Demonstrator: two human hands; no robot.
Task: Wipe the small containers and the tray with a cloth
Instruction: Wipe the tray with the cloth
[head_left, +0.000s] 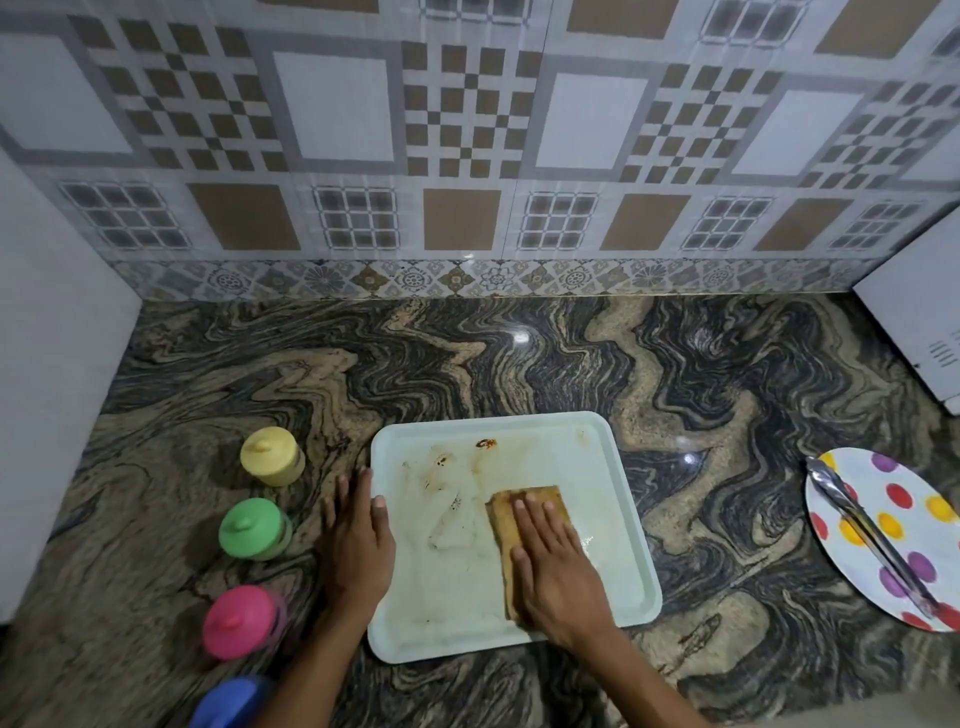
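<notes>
Right hand (553, 561): flat, fingers straight and together, palm pressing the folded brown cloth (503, 525) onto the tray floor. Nothing is pinched; the cloth is held only by downward pressure.

Left hand (358, 535): also flat and uncurled. The fingers lie on the countertop (519, 353) against the tray's left side, and the thumb is hooked over the rim. It braces the tray without grasping it.

Tray (467, 597): pale, square, sitting flat on the marbled counter, with its near edge close to the counter front. The cloth is on the right-centre of it. Brown smears (447, 499) run across the left-centre, and a darker crusted spot (485, 443) sits near the far rim. I judge the tray about half wiped.

Small containers stand in a column left of the tray: yellow container (272, 456), green container (253, 529), pink container (240, 621) and blue container (231, 704), the last cut off by the frame. All are lidded. I can't tell whether they are already clean.

Risks as I read them:
- The cloth could slide out from under the flat palm on a hard stroke, leaving a bare hand in the grease.
- The thumb brace is light, so a push leftward could skid the tray into the green or pink container and tip it.
- The crusted spot may only smear if the cloth is already loaded.

Off to the right, well apart, are a spotted plate (906, 543) and the metal tongs (862, 530) on it.
</notes>
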